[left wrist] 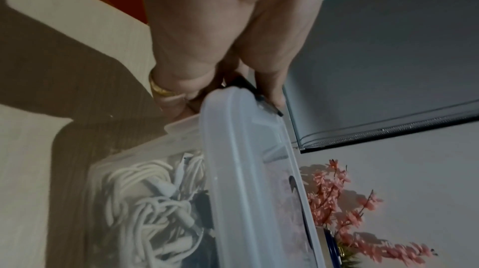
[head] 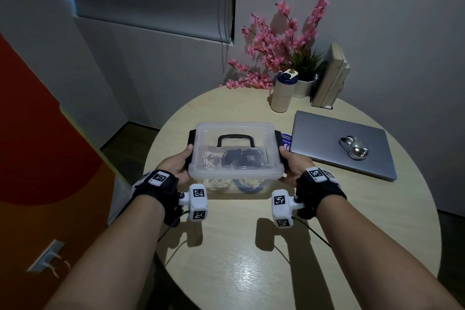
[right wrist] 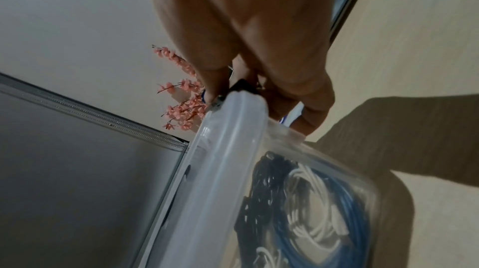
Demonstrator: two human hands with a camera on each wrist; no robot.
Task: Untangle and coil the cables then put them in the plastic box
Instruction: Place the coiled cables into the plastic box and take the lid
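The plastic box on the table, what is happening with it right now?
A person has the clear plastic box on the round table, one hand at each end. The left hand and the right hand each grip a black side latch, thumbs on top. The lid is already on, and white, black and blue cables lie inside. Whether the latches are fully locked I cannot tell. A closed laptop lies beside the box.
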